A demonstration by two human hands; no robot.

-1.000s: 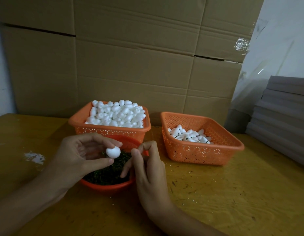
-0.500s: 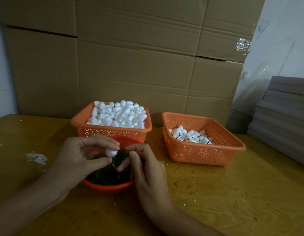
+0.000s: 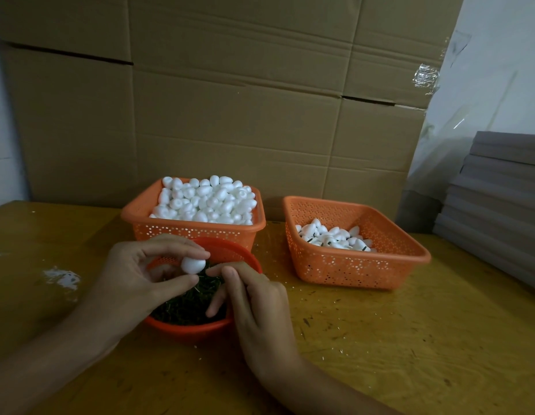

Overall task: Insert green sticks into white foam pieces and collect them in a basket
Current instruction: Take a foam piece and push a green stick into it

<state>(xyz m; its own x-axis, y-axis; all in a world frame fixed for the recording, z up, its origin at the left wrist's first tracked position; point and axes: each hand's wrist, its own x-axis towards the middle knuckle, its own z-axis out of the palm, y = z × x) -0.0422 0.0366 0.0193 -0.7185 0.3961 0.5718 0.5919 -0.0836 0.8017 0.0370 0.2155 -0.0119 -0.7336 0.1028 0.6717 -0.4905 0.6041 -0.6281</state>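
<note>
My left hand (image 3: 134, 274) pinches a white foam piece (image 3: 193, 264) between thumb and fingers, above a round red bowl (image 3: 239, 253) full of green sticks (image 3: 188, 307). My right hand (image 3: 254, 301) is right beside the foam, thumb and forefinger pinched together at the foam's lower right; a stick between them is too small to make out. An orange basket (image 3: 194, 232) behind the bowl is heaped with plain foam pieces (image 3: 206, 202). A second orange basket (image 3: 359, 265) to the right holds foam pieces with sticks in them (image 3: 332, 238).
A wall of cardboard boxes (image 3: 230, 115) stands behind the baskets. A stack of grey sheets (image 3: 499, 205) lies at the right edge of the yellow wooden table (image 3: 409, 339). White crumbs (image 3: 61, 277) mark the table on the left.
My right hand has moved left and down until its pinched fingertips meet the foam piece. My left hand has kept hold of the foam piece above the bowl.
</note>
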